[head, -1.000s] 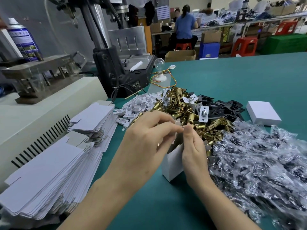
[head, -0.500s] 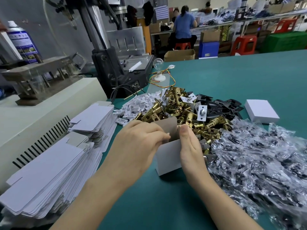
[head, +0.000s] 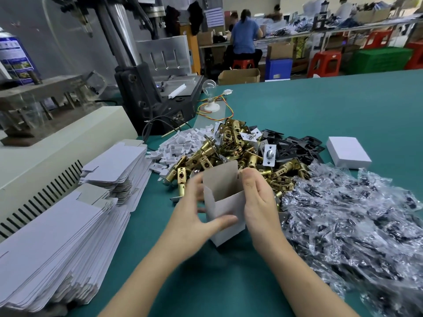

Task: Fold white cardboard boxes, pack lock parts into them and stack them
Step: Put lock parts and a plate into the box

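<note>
A small white cardboard box stands upright on the green table with its top open and its grey-lined lid flap raised. My left hand holds its left side, thumb across the front face. My right hand grips its right side, fingers curled at the top edge. Behind the box lies a heap of brass latch parts. Beside the heap are small white plastic pieces and black plates. A closed white box sits at the right.
Stacks of flat white box blanks fill the left. A mass of clear bagged screws covers the right. A cream machine housing, a dark press and a bulb on wires stand behind. Seated people work far back.
The box has been stood upright and opened, its lid flap now raised. My left hand moved from the top opening down to the box's left side and front.
</note>
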